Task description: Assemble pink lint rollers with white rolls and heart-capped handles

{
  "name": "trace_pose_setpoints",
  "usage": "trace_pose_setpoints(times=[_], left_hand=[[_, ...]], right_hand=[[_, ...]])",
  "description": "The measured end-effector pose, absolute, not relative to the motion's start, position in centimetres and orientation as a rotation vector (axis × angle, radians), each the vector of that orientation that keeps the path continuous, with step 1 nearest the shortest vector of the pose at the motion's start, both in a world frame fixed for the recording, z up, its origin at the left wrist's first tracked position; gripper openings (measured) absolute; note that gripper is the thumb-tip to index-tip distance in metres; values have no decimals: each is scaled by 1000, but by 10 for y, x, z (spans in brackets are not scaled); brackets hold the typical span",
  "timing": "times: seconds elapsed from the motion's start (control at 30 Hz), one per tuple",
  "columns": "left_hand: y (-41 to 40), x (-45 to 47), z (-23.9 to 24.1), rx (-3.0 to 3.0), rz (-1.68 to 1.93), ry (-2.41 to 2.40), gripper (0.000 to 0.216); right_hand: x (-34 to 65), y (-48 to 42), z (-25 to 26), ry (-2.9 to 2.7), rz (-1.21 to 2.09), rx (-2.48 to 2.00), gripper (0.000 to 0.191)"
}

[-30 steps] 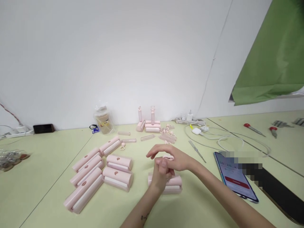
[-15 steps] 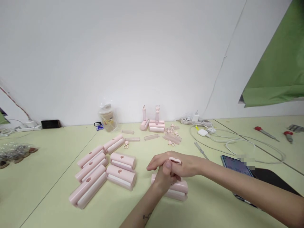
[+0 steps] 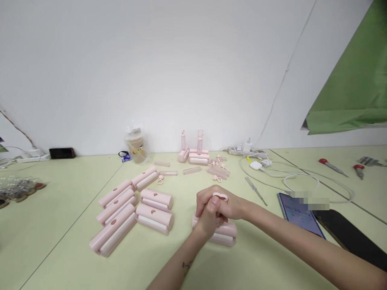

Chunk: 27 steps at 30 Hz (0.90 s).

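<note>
Pink, curved plastic loop (image 3: 220, 196) is poking from my right hand's (image 3: 232, 207) grip; its outstretched fingers have just been curling down against my left hand (image 3: 207, 222), probably steadying the hold. Whether my hidden left fingers are gripping, I cannot tell. Pale-pink cylindrical case (image 3: 226, 232) is lying beneath, bare pale-green tabletop (image 3: 248, 264) leaving room beyond its near edge.

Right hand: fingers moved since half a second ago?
Yes. Against the pink cases on the left, the right hand has drawn its fingers rightward, curling them toward the left hand.
</note>
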<state>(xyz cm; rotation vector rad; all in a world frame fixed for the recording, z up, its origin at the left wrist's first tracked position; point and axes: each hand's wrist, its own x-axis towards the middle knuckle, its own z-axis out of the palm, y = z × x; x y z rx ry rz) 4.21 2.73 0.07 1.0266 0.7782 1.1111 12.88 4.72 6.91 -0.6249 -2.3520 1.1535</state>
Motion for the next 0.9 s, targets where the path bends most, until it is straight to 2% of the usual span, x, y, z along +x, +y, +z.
trace_pose_setpoints(times=[0.23,0.4,0.53,0.7,0.8,0.9], left_hand=[[29,44,-8,1029,1183,680,58],[30,43,-10,1052,1217,570,67],[29,45,-10,1019,1242,537,66],[28,46,-9,980,1251,537,64],[28,43,-6,963,1231,539,64],[28,40,-2,966,1191,533,66]], right_hand=[[129,49,58,-2290,1151,-649,28],[142,39,45,-1942,958,-764,31],[149,24,37,-1903,811,-897,18],[142,18,35,-1929,803,-867,7],[141,20,30,-1916,912,-859,10],[145,24,23,-1831,1124,-837,26]])
